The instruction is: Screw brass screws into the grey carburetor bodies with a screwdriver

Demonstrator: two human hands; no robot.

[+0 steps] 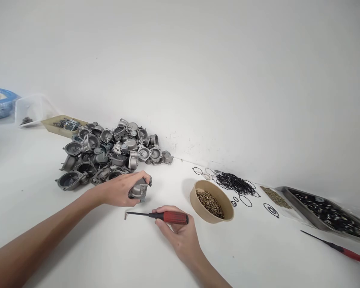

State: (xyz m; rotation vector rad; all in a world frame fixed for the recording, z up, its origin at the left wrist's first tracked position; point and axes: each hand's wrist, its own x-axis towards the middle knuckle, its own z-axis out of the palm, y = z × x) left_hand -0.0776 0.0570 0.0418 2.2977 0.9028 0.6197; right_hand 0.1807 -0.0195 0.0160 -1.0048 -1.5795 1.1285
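Note:
My left hand grips a grey metal carburetor float bowl just in front of a heap of similar bowls. Lower and to the right, my right hand is wrapped round the red and black handle of a screwdriver. Its shaft points left, and a small screw hangs at the tip, below the bowl and apart from it. Beside my right hand stands a tan round tub with many brass-coloured screws in it.
Grey metal bowls are heaped at the back left near a tan tray. Black rubber rings lie behind the tub. Far right are small brass parts, a dark tray and a second screwdriver.

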